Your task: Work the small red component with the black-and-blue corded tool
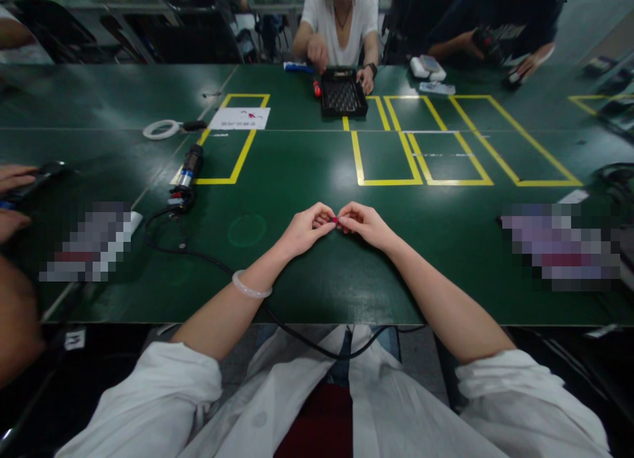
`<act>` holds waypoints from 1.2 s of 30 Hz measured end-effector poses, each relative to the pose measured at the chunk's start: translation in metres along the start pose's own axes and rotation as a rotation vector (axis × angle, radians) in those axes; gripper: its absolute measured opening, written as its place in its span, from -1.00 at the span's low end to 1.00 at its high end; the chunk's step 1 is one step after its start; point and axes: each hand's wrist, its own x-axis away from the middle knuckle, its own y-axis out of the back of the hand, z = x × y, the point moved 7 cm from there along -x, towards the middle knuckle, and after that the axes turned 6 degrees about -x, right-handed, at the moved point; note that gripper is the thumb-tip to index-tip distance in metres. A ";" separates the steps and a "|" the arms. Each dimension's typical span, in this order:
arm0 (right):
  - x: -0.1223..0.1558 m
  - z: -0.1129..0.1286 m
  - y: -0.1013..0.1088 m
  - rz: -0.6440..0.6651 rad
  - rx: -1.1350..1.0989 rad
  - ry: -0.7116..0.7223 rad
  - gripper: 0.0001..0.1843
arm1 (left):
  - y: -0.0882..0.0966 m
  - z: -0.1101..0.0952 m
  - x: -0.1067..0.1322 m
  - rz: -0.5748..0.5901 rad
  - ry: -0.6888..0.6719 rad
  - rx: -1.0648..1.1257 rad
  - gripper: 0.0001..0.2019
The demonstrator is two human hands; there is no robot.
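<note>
My left hand (308, 225) and my right hand (362, 221) meet fingertip to fingertip over the green table (297, 273), just in front of me. Both pinch a very small red object (336, 221) between thumb and fingers; its shape is too small to make out. A pale bangle (250, 287) circles my left wrist. My forearms rest on the table near its front edge.
A black electric screwdriver (189, 170) with a cable lies at the left, near a white ring (161, 129) and a paper sheet (240, 117). Across the table a person in white handles a black tray (343, 96). Another person's hands (12, 200) are at far left. Yellow tape boxes (421, 147) mark the table.
</note>
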 end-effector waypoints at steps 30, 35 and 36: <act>-0.001 -0.006 0.000 0.030 0.059 -0.032 -0.67 | 0.269 0.113 0.091 -0.391 0.981 -1.101 -0.37; -0.002 -0.005 -0.001 0.037 0.036 -0.016 -0.69 | 0.251 0.098 0.078 -0.395 0.834 -1.091 -0.39; -0.002 -0.005 -0.001 0.041 0.037 -0.015 -0.70 | 0.245 0.095 0.075 -0.400 0.811 -1.088 -0.39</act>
